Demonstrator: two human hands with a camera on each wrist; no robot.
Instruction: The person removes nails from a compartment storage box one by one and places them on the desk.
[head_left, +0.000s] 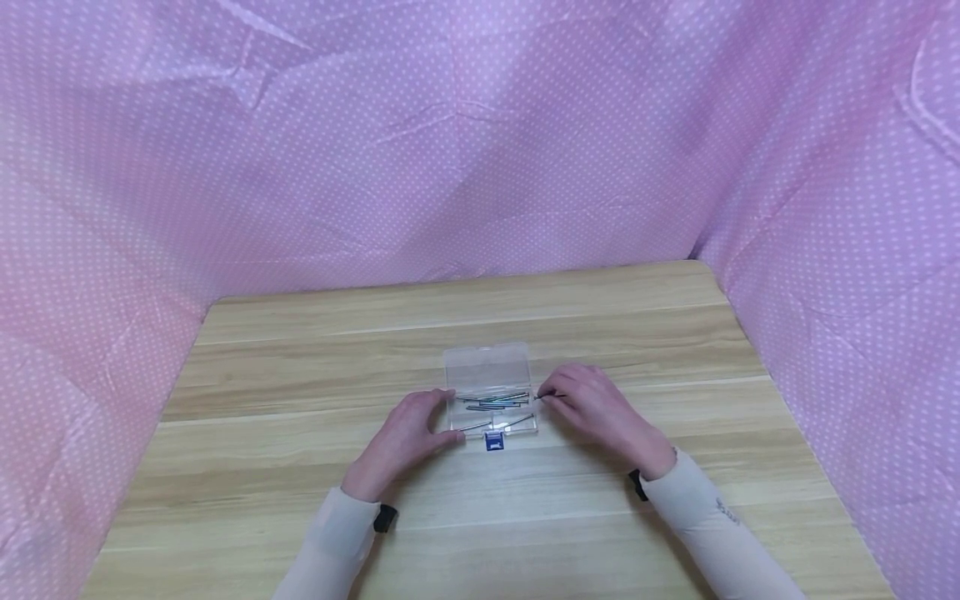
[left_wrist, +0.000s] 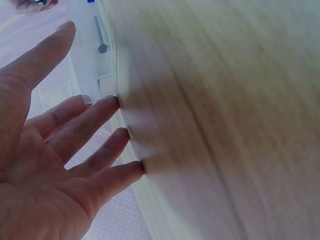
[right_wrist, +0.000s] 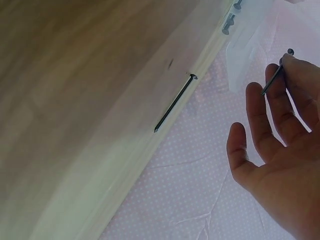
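A clear plastic box (head_left: 537, 428) with a blue latch (head_left: 494, 441) stands with its lid (head_left: 486, 368) raised at the back. Several nails (head_left: 497, 402) lie in its long rear compartment, and one lies in each front compartment. My left hand (head_left: 405, 429) holds the box's left end, thumb at the front corner and index finger near the hinge; its other fingertips rest on the table. Beside the box's right end, my right hand (head_left: 596, 408) pinches a nail (right_wrist: 274, 79) between thumb and fingers. Another nail (right_wrist: 175, 102) lies on the table near that hand.
The wooden table (head_left: 300, 375) extends around the box on all sides. Pink dotted cloth (head_left: 450, 167) hangs behind the table and along both its sides. Each wrist wears a dark strap below a light sleeve (head_left: 697, 500).
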